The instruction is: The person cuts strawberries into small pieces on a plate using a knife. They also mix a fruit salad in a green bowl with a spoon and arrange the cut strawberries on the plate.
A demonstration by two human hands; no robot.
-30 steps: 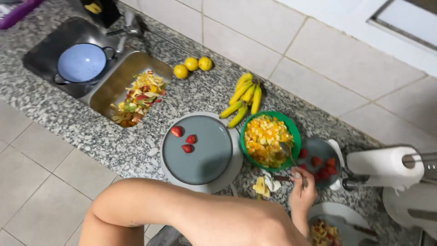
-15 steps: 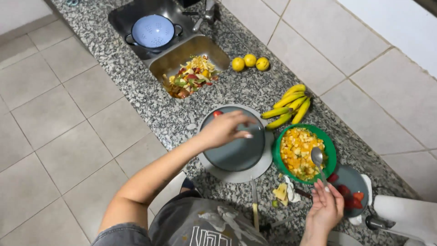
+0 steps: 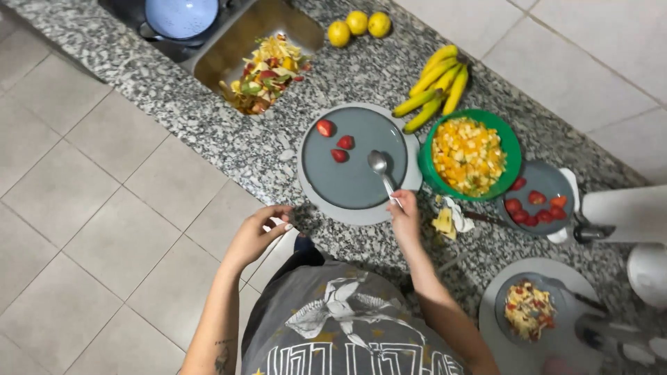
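One speckled granite counter [image 3: 208,132], tiled floor [image 3: 83,229]

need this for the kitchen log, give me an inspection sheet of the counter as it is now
surface: speckled granite counter, sink basin holds fruit peelings
job's things: spoon over grey plate, three strawberry pieces on it
clutter: green bowl of chopped fruit, bananas, three lemons, small plate of strawberries
grippers: right hand holds spoon; left hand empty, at counter edge
cables: nothing seen
surroundings: tiled floor, tiled wall
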